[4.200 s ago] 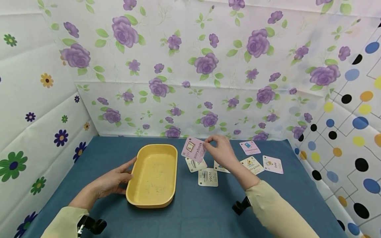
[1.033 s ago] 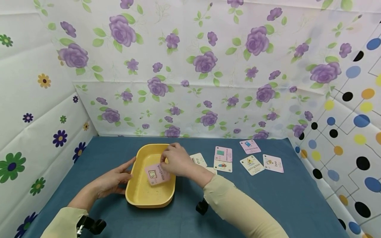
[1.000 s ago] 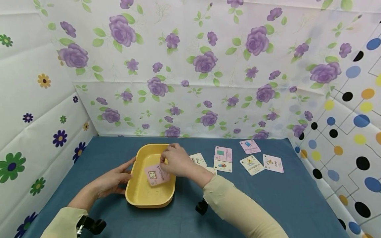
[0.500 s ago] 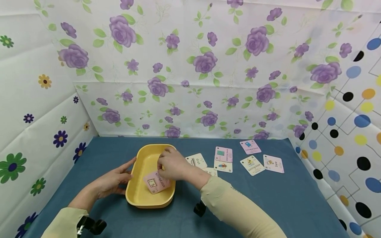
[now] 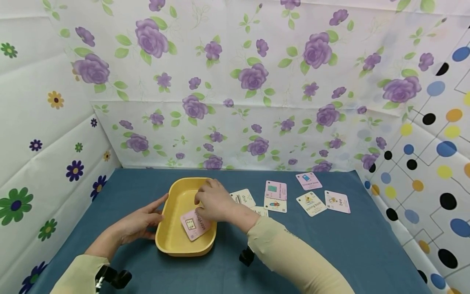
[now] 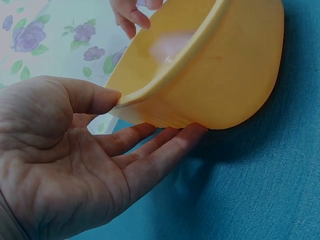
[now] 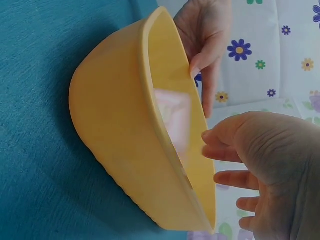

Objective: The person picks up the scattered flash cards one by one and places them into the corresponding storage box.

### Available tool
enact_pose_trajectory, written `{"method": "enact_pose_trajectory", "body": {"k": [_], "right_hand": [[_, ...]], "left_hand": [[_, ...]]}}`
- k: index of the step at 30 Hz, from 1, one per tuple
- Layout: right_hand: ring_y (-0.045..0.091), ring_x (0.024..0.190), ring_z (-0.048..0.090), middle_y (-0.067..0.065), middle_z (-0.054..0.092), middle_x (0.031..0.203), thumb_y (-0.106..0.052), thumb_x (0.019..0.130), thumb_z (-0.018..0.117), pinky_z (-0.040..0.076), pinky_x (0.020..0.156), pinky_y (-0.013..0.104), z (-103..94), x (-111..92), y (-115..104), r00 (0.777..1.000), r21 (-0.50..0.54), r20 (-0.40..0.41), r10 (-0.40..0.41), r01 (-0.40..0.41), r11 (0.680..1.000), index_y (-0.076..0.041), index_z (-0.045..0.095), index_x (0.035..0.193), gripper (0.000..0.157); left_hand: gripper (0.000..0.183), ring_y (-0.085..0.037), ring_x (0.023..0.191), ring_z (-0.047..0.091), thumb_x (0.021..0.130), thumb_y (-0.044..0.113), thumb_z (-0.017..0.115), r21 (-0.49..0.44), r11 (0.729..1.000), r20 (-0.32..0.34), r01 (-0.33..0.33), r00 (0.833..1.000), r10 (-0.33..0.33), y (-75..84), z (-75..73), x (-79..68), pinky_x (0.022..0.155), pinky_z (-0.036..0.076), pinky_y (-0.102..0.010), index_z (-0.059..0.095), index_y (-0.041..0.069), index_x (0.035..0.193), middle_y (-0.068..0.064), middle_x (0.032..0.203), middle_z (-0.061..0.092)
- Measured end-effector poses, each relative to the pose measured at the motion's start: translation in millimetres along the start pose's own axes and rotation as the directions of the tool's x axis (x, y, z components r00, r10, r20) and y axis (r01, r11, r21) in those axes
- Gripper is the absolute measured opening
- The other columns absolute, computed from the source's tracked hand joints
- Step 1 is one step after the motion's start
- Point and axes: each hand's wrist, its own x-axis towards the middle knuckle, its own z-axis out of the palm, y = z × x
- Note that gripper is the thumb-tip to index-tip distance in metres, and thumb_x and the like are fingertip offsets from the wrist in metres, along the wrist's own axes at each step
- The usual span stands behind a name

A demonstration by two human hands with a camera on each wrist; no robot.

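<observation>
- We see the storybook card (image 5: 191, 225) inside the yellow tub (image 5: 185, 252), below the right hand (image 5: 214, 202) and a little to its left, towards the person.
- In the right wrist view we find the fingers loosely bent with nothing between them; the card sits apart from their tips.
- The card is blurred in both wrist views, so we cannot tell whether it lies flat on the tub's floor.
- The tub's long axis runs away from the person; we judge the right hand, reaching over the tub's right rim, the nearer to the card.
- We see the left hand (image 5: 137, 224) at the tub's left side, thumb touching the rim, fingers stretched out with their tips low on the outer wall.
- We count one tub, two hands, and eight cards in sight: one in the tub, seven on the table (image 5: 235, 261).
- Those seven are ship (image 5: 244, 198), one half-hidden card (image 5: 260, 211) by the forearm, exercise book (image 5: 275, 190), the cream card (image 5: 275, 205) it overlaps, Chinese book (image 5: 309, 181), sailing boat (image 5: 311, 204) and bee (image 5: 337, 202).
</observation>
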Motion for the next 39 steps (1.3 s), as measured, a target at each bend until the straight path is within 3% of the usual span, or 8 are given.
{"method": "enact_pose_trajectory", "body": {"k": [10, 18, 24, 39], "right_hand": [[0.033, 0.151, 0.027, 0.001, 0.056, 0.143, -0.041, 0.099, 0.066, 0.016, 0.121, 0.052, -4.9, -3, 3, 0.998, 0.026, 0.002, 0.059, -0.059, 0.998, -0.025, 0.065, 0.137, 0.041], [0.032, 0.151, 0.026, 0.002, 0.048, 0.153, -0.043, 0.1, 0.064, 0.016, 0.121, 0.053, -8.7, -8, 5, 0.999, 0.03, -0.03, 0.039, -0.038, 0.999, -0.026, 0.042, 0.158, 0.064], [0.03, 0.152, 0.025, 0.002, 0.044, 0.157, -0.041, 0.1, 0.065, 0.016, 0.121, 0.052, -11.6, -11, 6, 0.998, 0.054, -0.054, 0.04, -0.037, 0.998, -0.024, 0.035, 0.161, 0.07], [0.031, 0.15, 0.028, 0.003, 0.047, 0.154, -0.037, 0.1, 0.067, 0.022, 0.12, 0.05, -20.6, -26, 15, 0.988, 0.102, -0.15, 0.021, -0.006, 0.995, -0.023, 0.034, 0.162, 0.071]], "left_hand": [[0.082, -0.039, 0.125, 0.056, 0.106, 0.012, 0.053, 0.01, 1.0, -0.004, -0.018, 1.0, 0.018, -0.4, 0.5, -1.5, 0.083, 0.056, -0.054, 0.003, 0.035, 0.166, -0.031, 0.163, 0.018], [0.081, -0.039, 0.127, 0.055, 0.106, 0.012, 0.052, 0.005, 1.0, 0.008, -0.024, 1.0, 0.024, -1.1, -0.3, -1.2, 0.084, 0.056, -0.054, 0.002, 0.035, 0.166, -0.032, 0.163, 0.017], [0.081, -0.039, 0.127, 0.055, 0.106, 0.012, 0.052, 0.002, 1.0, 0.017, -0.027, 0.999, 0.027, -1.0, -1.0, -1.1, 0.084, 0.055, -0.054, 0.001, 0.035, 0.166, -0.031, 0.164, 0.017], [0.079, -0.038, 0.123, 0.057, 0.108, 0.013, 0.05, -0.015, 1.0, 0.016, -0.004, 1.0, 0.004, -0.2, -1.1, -0.2, 0.083, 0.056, -0.054, 0.001, 0.034, 0.166, -0.032, 0.162, 0.021]]}}
